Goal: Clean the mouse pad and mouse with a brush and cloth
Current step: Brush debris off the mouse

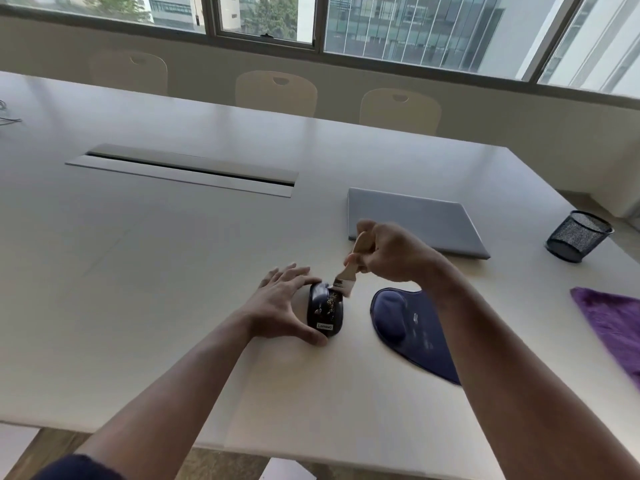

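Note:
A black mouse (325,310) with crumbs on its back sits on the white table (173,271). My left hand (282,303) grips it from the left, thumb at its near end and fingers at its far end. My right hand (388,252) holds a wooden-handled brush (346,275) whose bristles touch the far top of the mouse. To the right lies a dark blue mouse pad (415,327) with a wrist rest, partly hidden by my right forearm. A purple cloth (609,323) lies at the right edge of the table.
A shut grey laptop (419,220) lies behind my right hand. A black mesh pen cup (576,240) stands at the far right. A cable slot (183,169) runs across the table's middle. Three chairs (277,93) stand along the far side.

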A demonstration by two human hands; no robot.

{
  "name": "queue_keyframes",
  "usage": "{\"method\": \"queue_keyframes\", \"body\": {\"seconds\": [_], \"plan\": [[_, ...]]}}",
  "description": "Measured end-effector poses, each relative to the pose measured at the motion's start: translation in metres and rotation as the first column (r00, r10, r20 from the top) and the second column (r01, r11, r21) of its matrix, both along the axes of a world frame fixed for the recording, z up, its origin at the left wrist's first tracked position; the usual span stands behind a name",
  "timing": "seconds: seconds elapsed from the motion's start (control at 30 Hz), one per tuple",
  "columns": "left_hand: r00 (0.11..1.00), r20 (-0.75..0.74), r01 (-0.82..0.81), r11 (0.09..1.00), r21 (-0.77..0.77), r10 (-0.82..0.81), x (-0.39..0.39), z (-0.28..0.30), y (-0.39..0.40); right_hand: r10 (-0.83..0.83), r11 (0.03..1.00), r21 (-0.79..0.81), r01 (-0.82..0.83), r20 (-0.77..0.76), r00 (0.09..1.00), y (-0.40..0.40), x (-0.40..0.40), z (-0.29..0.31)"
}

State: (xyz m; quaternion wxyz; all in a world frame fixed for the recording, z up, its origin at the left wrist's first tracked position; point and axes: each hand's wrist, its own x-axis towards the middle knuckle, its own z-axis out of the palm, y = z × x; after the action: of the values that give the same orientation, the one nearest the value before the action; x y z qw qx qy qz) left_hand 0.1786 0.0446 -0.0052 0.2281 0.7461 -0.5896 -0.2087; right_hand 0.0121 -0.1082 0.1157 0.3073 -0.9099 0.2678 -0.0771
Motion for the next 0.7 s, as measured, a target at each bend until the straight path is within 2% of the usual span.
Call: {"method": "queue_keyframes", "body": {"seconds": [0.07, 0.17, 0.3, 0.43, 0.53, 0.6, 0.7], "plan": [[1.0, -0.004, -0.003, 1.0, 0.003, 0.003, 0.0, -0.001, 0.0, -0.007, 1.0, 0.021, 0.006, 0.017, 1.0, -0.005, -0.002, 0.008], [1.0, 0.0, -0.003, 1.0, 0.006, 0.003, 0.001, -0.001, -0.001, -0.041, 0.997, -0.056, 0.045, 0.068, 0.997, -0.005, 0.0, 0.011], [1.0, 0.002, 0.006, 1.0, 0.014, -0.006, 0.001, -0.001, 0.0, -0.054, 0.991, -0.12, 0.06, 0.053, 0.997, -0.001, 0.004, -0.001], [1.0, 0.006, 0.003, 1.0, 0.007, -0.003, 0.001, -0.001, 0.0, 0.014, 0.999, -0.029, -0.015, -0.027, 1.0, 0.003, 0.0, 0.002], [1.0, 0.01, 0.009, 1.0, 0.009, -0.009, 0.001, -0.001, 0.001, 0.034, 0.992, 0.124, -0.032, -0.013, 0.999, 0.002, -0.009, 0.016], [1.0, 0.014, 0.012, 1.0, 0.009, -0.012, 0.001, -0.001, 0.001, -0.056, 0.986, 0.162, 0.044, 0.071, 0.996, -0.001, -0.012, 0.02], [1.0, 0.015, 0.008, 1.0, 0.011, -0.008, 0.001, -0.001, 0.001, -0.305, 0.94, 0.216, 0.263, 0.189, 0.933, -0.003, -0.01, 0.009]]}}
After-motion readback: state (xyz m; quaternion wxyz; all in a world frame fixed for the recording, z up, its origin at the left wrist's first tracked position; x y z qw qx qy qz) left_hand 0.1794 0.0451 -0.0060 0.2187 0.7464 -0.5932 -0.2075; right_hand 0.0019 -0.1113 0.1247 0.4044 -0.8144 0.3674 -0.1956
